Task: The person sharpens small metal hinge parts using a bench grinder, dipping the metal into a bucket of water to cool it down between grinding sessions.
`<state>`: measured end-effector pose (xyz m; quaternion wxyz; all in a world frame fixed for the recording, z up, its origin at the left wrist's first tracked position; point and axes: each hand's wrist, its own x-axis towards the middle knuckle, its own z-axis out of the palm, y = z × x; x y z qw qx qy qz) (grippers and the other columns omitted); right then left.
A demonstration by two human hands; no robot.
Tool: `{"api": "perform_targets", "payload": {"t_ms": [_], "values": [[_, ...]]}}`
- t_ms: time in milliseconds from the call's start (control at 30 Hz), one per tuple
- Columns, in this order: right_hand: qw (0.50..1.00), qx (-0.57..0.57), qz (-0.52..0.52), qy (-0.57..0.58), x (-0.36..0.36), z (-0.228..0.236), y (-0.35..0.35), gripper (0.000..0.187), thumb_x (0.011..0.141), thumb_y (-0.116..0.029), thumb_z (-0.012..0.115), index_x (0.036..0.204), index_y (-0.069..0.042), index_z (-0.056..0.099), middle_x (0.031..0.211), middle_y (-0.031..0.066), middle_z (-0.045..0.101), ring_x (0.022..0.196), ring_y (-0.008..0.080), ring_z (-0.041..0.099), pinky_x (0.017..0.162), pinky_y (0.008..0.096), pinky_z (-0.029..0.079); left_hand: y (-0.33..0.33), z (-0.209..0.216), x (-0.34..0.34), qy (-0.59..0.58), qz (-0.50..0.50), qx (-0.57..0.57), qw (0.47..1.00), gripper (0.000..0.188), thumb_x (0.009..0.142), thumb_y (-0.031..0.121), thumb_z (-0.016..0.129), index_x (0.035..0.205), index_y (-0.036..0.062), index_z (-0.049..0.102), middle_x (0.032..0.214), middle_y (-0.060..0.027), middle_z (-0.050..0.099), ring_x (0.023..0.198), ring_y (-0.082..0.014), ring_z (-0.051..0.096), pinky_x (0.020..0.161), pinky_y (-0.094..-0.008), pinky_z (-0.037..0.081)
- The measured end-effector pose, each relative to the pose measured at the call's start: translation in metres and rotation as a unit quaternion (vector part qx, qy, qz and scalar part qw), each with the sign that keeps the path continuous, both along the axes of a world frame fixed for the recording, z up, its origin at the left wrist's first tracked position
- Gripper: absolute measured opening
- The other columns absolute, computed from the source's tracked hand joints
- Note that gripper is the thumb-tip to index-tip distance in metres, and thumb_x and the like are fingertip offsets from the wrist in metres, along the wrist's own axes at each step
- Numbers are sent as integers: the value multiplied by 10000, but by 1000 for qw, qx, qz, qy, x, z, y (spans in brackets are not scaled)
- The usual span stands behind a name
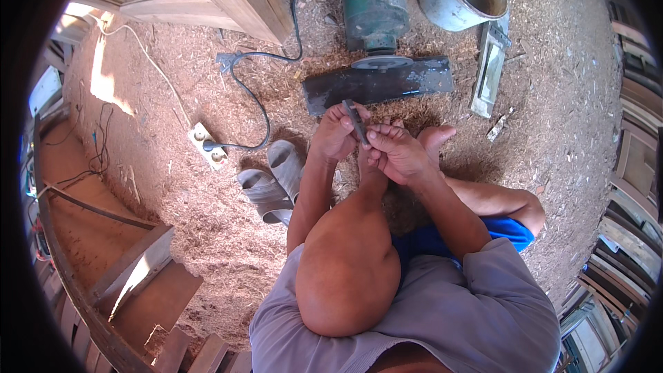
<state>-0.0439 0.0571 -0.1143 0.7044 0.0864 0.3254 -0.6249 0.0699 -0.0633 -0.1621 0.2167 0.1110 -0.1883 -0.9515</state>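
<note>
Lavender-grey shirt cloth (449, 304) and a bare raised knee (349, 269) lie nearest the viewer. Beyond the knee, a narrow dark-grey bar (356, 121) is held in the air between two bare hands, slanting from upper left to lower right. The left hand (333, 138) has thumb and fingers clamped on its upper part; the right hand (400, 155) pinches its lower end. Handling it well seems to call for a firm pinch at both ends, a steady angle, and skin kept off any sharp edge; whether one is sharp is too small to tell. Just past the hands lies a long black board (376, 85), then a thin grey disc (382, 62) on a green cylindrical motor (375, 10). Whether the disc spins cannot be told, so fingertips are best kept clear. Farther right stands a stained whitish bucket (440, 5); left, grey slip-on sandals (264, 192) and a white power strip (206, 146) rest on shavings.
</note>
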Motion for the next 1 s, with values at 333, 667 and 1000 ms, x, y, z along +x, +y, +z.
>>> {"api": "perform_targets", "payload": {"t_ms": [333,667,1000], "values": [[1000,-12,-1,-20,-2,3,0,112,912,-119,616,974,-27,618,799,59,649,635,67,542,577,161,453,-1,4,0,1,1,-9,1000,388,806,265,741,1011,-38,610,895,-114,670,683,-232,679,559,-339,585],[1000,7,21,-16,-2,12,-1,109,911,-114,615,975,-27,618,826,55,642,667,75,560,576,167,454,-6,1,2,5,2,-16,1000,426,816,354,715,952,-35,605,782,-95,648,662,-187,666,562,-306,567],[1000,-4,24,-12,-3,8,2,113,910,-125,620,981,-37,618,821,43,629,659,65,528,586,162,448,-5,2,1,3,4,-3,1000,446,809,368,722,952,-39,609,768,-91,642,626,-158,647,557,-272,546]]}}
